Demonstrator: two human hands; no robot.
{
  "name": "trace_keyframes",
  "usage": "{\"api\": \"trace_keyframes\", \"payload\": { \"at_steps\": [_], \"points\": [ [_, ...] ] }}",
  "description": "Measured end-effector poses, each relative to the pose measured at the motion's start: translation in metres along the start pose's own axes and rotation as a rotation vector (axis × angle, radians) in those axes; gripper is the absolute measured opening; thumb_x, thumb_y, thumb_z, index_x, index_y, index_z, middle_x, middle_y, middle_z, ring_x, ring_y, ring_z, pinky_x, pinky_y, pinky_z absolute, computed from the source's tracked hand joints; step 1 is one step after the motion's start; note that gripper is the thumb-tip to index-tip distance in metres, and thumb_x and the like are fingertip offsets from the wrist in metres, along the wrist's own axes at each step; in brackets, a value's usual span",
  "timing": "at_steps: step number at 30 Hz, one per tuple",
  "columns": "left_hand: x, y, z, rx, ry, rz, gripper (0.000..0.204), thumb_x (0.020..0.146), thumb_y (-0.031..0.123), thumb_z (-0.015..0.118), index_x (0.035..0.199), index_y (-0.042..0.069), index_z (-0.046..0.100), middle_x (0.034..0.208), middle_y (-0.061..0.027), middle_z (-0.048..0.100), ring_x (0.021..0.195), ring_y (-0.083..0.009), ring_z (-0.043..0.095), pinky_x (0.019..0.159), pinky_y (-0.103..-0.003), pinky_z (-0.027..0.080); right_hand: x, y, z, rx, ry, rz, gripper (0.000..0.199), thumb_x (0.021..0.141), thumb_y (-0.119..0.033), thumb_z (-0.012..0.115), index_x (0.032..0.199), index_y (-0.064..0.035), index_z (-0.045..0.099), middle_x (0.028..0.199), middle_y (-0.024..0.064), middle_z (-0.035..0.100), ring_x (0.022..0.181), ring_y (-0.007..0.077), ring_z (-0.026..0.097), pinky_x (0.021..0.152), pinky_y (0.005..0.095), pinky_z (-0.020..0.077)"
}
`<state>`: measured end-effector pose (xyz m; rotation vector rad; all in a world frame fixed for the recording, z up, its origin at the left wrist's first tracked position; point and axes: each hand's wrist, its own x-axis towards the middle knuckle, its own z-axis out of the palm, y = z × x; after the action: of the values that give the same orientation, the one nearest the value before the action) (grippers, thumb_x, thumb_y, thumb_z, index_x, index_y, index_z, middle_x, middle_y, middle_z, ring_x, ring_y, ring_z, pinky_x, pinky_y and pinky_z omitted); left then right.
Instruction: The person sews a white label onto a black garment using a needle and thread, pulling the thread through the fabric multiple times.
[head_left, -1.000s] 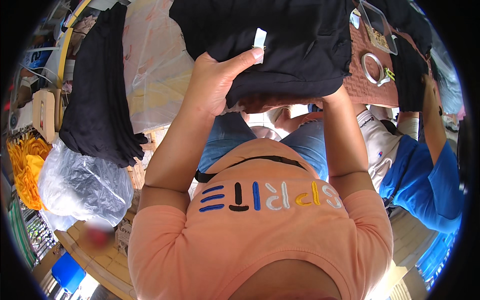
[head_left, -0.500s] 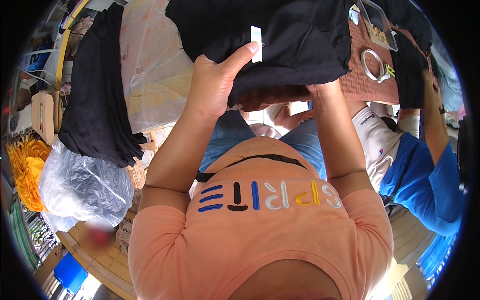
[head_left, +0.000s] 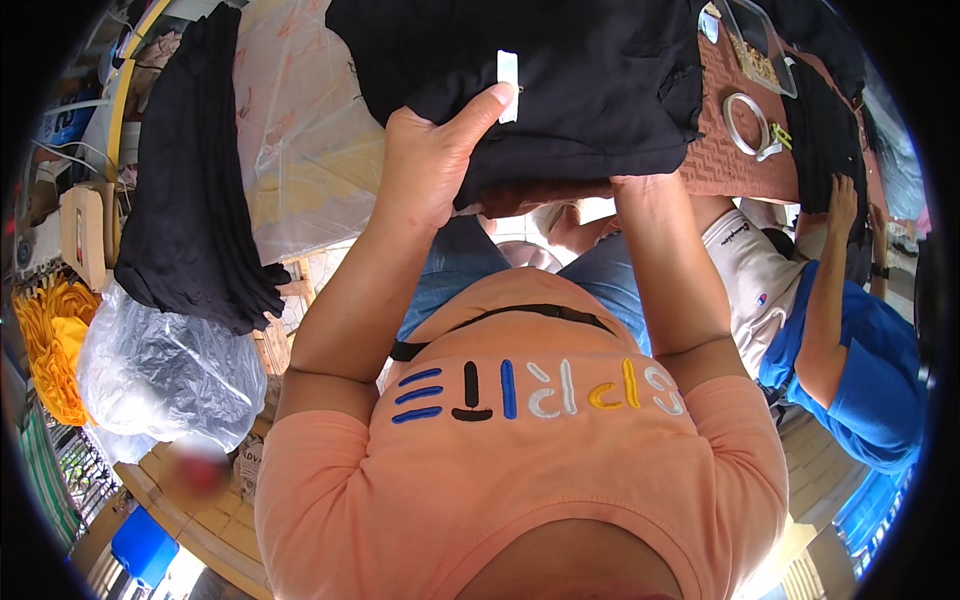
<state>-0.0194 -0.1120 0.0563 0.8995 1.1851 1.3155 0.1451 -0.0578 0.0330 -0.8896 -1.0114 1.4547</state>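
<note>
A black garment (head_left: pixel 580 110) is spread over the table's near edge in front of me, with a small white tag (head_left: pixel 508 75) on its upper face. My left hand (head_left: pixel 432 160) grips the garment from the left, its thumb pressed on the cloth at the tag and its fingers out of sight beneath. From the right, my right hand (head_left: pixel 645 188) reaches under the garment's near edge. Only its wrist and heel show, so its fingers are hidden by the cloth.
Left on the table lie a stack of black cloth (head_left: pixel 190 180) and clear plastic sheeting (head_left: pixel 300 150). At right are a roll of white tape (head_left: pixel 745 125), a yellow-green clip (head_left: pixel 780 136) and a clear box (head_left: pixel 760 60). A co-worker in blue (head_left: pixel 860 380) touches black cloth there.
The garment's near edge at right has come slightly lower over my right hand. My left hand has barely shifted. The co-worker's arm has moved left, its hand on the black cloth.
</note>
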Motion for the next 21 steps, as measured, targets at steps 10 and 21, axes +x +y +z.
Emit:
{"api": "trace_keyframes", "payload": {
  "at_steps": [10, 21],
  "points": [
    [-0.005, -0.002, 0.0, 0.209, -0.041, 0.073, 0.022, 0.078, 0.018, 0.074, 0.079, -0.003, 0.069, 0.073, -0.0015, 0.067, 0.066, -0.0068, 0.059, 0.061, -0.023, 0.045, 0.0, -0.003, -0.003, -0.015, 0.01, -0.003, 0.027, 0.088, -0.011, 0.056, 0.112, 0.0013, 0.059, 0.099, 0.0109, 0.066, 0.086, 0.0209, 0.063, 0.075, 0.035, 0.0497],
    [-0.011, 0.004, 0.0, 0.263, -0.061, 0.084, 0.022, 0.077, 0.016, 0.074, 0.082, -0.004, 0.069, 0.076, -0.0019, 0.068, 0.067, -0.0069, 0.06, 0.063, -0.023, 0.047, -0.002, -0.006, -0.009, -0.021, 0.009, 0.0, 0.027, 0.088, -0.011, 0.057, 0.111, 0.0012, 0.06, 0.097, 0.0108, 0.067, 0.084, 0.0209, 0.063, 0.074, 0.035, 0.0495]
  ]
}}
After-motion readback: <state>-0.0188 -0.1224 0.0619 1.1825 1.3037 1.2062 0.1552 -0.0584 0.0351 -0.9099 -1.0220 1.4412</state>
